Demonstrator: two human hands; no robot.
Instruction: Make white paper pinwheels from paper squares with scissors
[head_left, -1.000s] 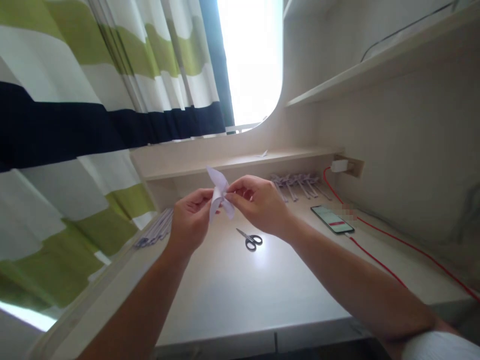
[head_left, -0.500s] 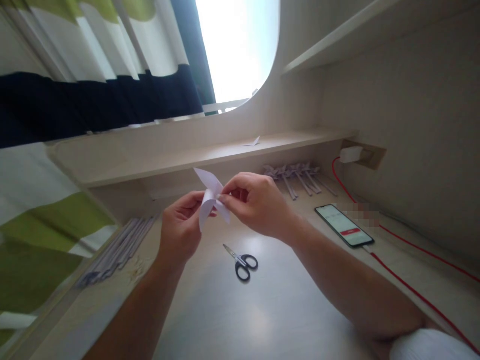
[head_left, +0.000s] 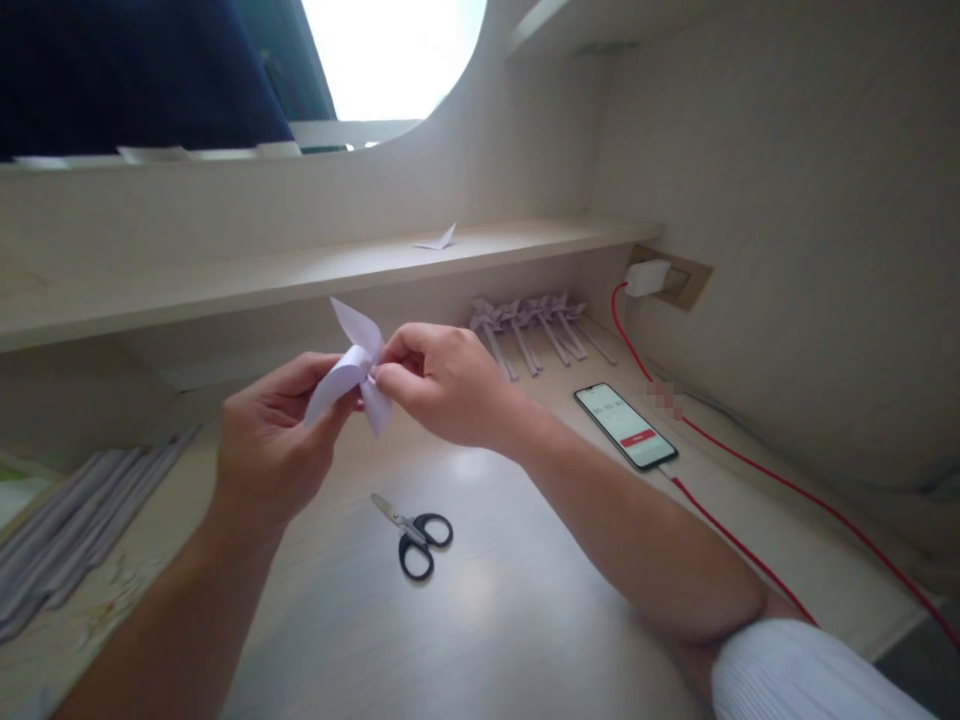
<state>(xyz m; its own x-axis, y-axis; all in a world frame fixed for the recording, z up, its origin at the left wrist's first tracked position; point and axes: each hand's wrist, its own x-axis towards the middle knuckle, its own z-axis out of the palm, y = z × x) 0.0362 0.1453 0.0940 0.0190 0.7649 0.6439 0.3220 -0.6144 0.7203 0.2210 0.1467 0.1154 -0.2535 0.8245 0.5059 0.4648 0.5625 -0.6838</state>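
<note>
A white paper pinwheel (head_left: 346, 372) with curled blades is held up above the desk between both hands. My left hand (head_left: 281, 430) is closed on its left side, thumb in front and fingers behind, partly hidden by the paper. From the right, my right hand (head_left: 446, 385) pinches at the pinwheel's centre with thumb and forefinger; anything small between those fingertips is hidden. Below the hands, scissors (head_left: 415, 538) with black handles lie on the desk (head_left: 510, 620), their blades pointing up and left.
Several finished paper pinwheels on sticks (head_left: 525, 325) lie under the shelf (head_left: 285, 285). A folded paper piece (head_left: 439, 240) rests on that shelf. Several rolled paper sticks (head_left: 90, 515) lie at left. A phone (head_left: 626, 425) with a red cable (head_left: 742, 555) sits at right.
My view has turned right and down, so everything appears shifted left. Both hands still hold the pinwheel in much the same grip. The scissors and phone stay put on the desk.
</note>
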